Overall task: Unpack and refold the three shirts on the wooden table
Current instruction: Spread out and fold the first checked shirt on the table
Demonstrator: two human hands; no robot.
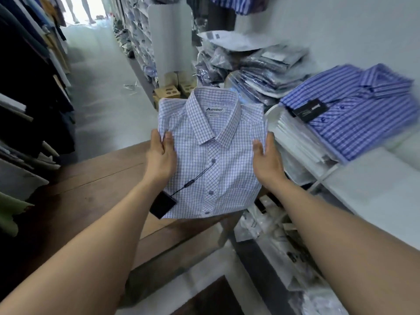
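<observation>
A folded white shirt with a fine blue check (218, 160) is held up in the air above the right end of the wooden table (95, 189). My left hand (160, 155) grips its left edge, thumb on the front. My right hand (267, 155) grips its right edge the same way. A black hang tag (162, 204) dangles on a cord from the shirt's button placket. A folded blue striped shirt (354, 110) with a black tag lies on a white stack to the right.
Piles of bagged shirts (268, 73) fill the shelf at the right. Dark clothes hang on a rack (29, 87) along the left. An aisle (100, 76) runs ahead between shelves, with cardboard pieces (172, 89) on the floor.
</observation>
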